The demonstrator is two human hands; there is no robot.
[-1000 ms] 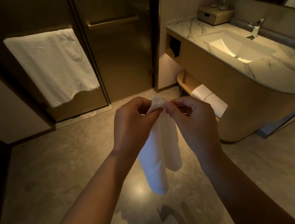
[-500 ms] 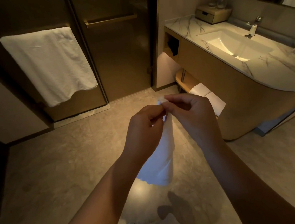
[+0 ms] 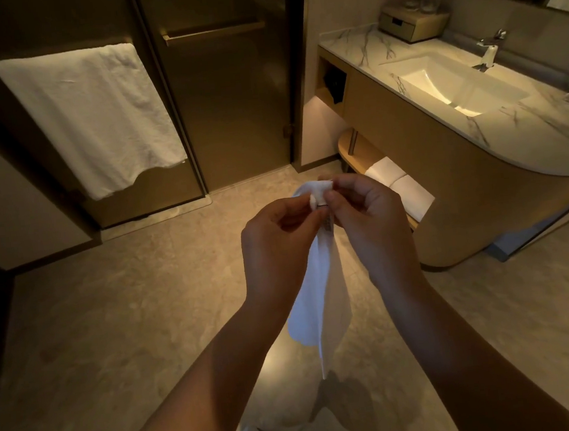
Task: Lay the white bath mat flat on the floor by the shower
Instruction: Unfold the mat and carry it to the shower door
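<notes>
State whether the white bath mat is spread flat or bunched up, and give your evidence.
Bunched up. The bath mat hangs in a narrow drape, pinched at its top by the left hand and right hand, above the floor.

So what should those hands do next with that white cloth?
Probably draw apart along the top edge: both the left hand and right hand pinch the white bath mat at one bunched spot, so it hangs narrow above the floor.

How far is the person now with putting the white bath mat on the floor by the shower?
Done: the white bath mat is picked up. In hand: the left hand and right hand pinch its top edge close together, so it hangs bunched above the floor. Left: spread the edge apart, step to the shower door, and lay the mat flat there.
</notes>
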